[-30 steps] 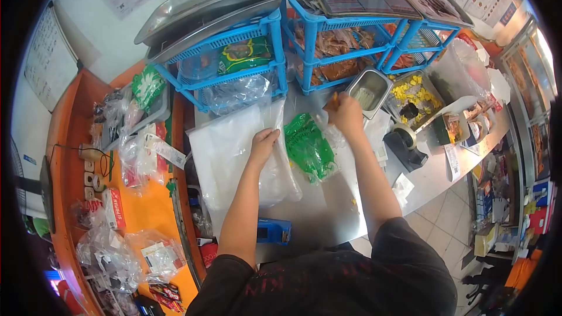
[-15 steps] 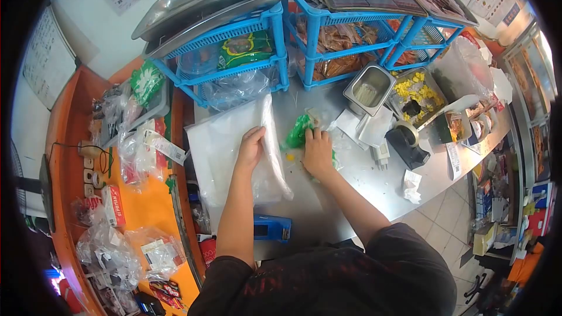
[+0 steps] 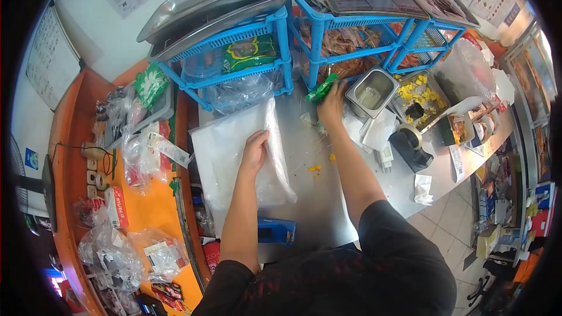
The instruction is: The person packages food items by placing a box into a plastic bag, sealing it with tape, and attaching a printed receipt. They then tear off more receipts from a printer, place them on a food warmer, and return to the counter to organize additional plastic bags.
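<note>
My left hand [image 3: 254,150] is closed on the right part of a stack of clear plastic bags [image 3: 225,161], which lies on the metal table [image 3: 304,210]. Farther up, near the blue rack, my right hand [image 3: 332,107] is closed round a crumpled green plastic piece [image 3: 321,88] that sticks out to its left. A few yellow bits [image 3: 315,168] and small scraps lie on the table below that hand. Right of it stands a small steel container [image 3: 371,92].
Blue racks [image 3: 316,41] stand along the back. To the right are a tray of yellow pieces [image 3: 418,96], white papers [image 3: 377,129], a tape dispenser [image 3: 411,146] and a crumpled tissue [image 3: 422,189]. A blue box [image 3: 276,231] lies near the front edge.
My right hand has moved away from me and slightly right, taking the green plastic from mid-table toward the rack. Yellow bits on the table have come into view. My left hand stays at the bags.
</note>
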The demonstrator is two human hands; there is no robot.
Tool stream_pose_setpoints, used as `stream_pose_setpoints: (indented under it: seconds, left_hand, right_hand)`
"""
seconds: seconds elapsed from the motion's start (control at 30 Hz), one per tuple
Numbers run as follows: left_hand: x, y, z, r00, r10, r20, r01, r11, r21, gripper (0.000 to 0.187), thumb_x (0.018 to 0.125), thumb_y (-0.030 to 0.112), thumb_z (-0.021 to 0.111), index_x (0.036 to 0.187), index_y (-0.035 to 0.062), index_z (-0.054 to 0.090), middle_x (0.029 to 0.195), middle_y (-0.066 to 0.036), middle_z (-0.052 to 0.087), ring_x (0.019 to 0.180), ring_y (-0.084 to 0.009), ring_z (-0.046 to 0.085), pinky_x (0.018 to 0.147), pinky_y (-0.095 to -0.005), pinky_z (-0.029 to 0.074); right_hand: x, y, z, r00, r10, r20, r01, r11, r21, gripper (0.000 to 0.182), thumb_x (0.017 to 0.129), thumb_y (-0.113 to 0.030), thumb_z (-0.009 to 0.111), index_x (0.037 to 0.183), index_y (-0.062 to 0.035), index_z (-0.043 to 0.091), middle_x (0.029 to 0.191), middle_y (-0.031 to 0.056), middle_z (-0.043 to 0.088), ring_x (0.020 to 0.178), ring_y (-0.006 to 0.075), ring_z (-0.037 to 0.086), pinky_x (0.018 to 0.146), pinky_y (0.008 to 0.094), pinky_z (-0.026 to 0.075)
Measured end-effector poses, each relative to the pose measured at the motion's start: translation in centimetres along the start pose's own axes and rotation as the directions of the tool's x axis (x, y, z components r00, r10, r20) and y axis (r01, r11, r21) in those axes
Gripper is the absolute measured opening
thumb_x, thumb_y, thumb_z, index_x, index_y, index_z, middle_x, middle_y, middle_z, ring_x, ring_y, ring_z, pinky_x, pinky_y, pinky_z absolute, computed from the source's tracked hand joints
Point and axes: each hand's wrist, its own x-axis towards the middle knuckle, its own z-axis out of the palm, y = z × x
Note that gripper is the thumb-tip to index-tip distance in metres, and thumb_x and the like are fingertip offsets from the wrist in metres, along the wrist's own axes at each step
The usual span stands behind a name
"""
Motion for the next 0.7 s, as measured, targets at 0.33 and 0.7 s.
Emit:
stream_pose_setpoints:
  seconds: [0.33,0.7]
  left_hand:
    - [-0.1,0.2,0.4,1.0,-0.011,-0.009,0.011,1.0,0.01,0.019,0.086,0.015,0.051,0.092,-0.0023,0.057,0.088,-0.007,0.06,0.082,-0.0142,0.055,0.077,-0.027,0.042]
    - [-0.2,0.3,0.3,1.0,-0.012,-0.028,0.012,1.0,-0.004,0.019,0.085,0.013,0.051,0.092,-0.0023,0.057,0.089,-0.007,0.06,0.082,-0.0142,0.055,0.076,-0.0274,0.042]
  right_hand:
    - [-1.2,-0.2,-1.0,0.906,0.054,0.421,0.069,0.96,-0.272,0.041,0.07,-0.021,0.056,0.105,-0.0006,0.047,0.11,0.0159,0.053,0.104,0.029,0.048,0.084,0.0384,0.036]
    - [-0.5,-4.2,1.6,0.845,-0.472,0.252,0.435,0.88,0.19,0.022,0.069,0.0,0.046,0.088,-0.0006,0.058,0.089,0.017,0.059,0.087,0.0327,0.056,0.077,0.04,0.042]
